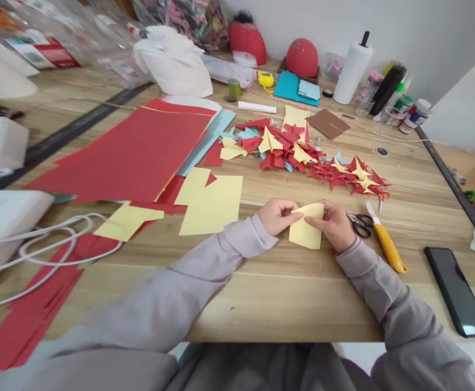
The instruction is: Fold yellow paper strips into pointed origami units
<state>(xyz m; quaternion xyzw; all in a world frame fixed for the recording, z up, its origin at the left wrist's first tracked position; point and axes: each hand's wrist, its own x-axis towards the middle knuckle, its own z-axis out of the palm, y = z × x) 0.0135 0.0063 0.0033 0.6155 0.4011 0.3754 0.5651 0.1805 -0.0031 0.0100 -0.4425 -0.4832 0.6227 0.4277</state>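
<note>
A person in grey sleeves sits at a wooden tabletop and holds one small yellow paper with both hands. The left hand pinches its upper left part between the thumb and the fingers. The right hand pinches the same paper at its upper right side, and the two thumbs lie on its face, their tips near each other. The paper is in front of the person, near the front edge of the tabletop.

Just beside the right hand there are black scissors, and next to them lies a cutter with an orange-yellow handle. Farther to the right rests a dark phone.

Beyond the hands, a long heap of folded paper pieces, mostly red with some yellow and light blue, stretches across the tabletop. A brown paper lies behind this heap.

To the left of the hands there are larger yellow sheets, and a small red scrap rests on them. Farther left is a stack of big red sheets, with light blue sheets partly under it. A white cable runs in loops over red strips of paper at the left.
</note>
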